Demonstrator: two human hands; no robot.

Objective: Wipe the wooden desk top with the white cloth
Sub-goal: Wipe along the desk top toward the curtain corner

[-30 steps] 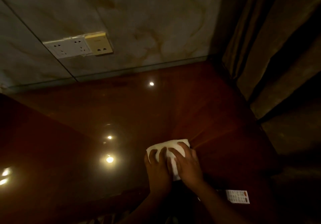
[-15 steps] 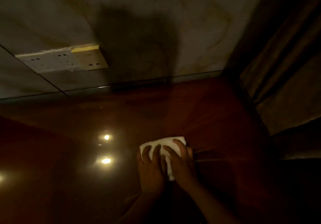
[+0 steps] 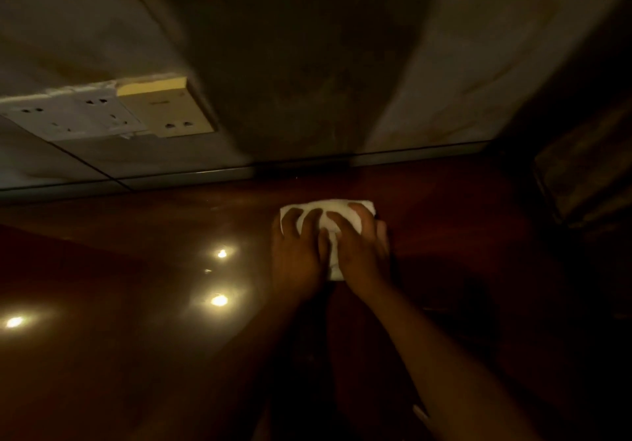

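Observation:
A folded white cloth (image 3: 337, 214) lies flat on the glossy dark-red wooden desk top (image 3: 136, 321), a short way in front of the back wall. My left hand (image 3: 297, 252) presses on the cloth's left half with fingers spread. My right hand (image 3: 362, 249) presses on its right half, fingers over the far edge. Both hands cover most of the cloth; only its far part and a strip between the hands show. Both forearms reach in from the lower right.
The marbled wall (image 3: 461, 64) rises just behind the desk, with a white socket plate (image 3: 71, 115) and a beige socket plate (image 3: 167, 108) at the left. A dark curtain (image 3: 588, 173) hangs at the right edge. Ceiling lamps are mirrored in the desk top (image 3: 219, 300).
Both hands have pushed the cloth away from me toward the back wall. The view has tilted and moved closer to the wall; the remote control near the front edge has left the view.

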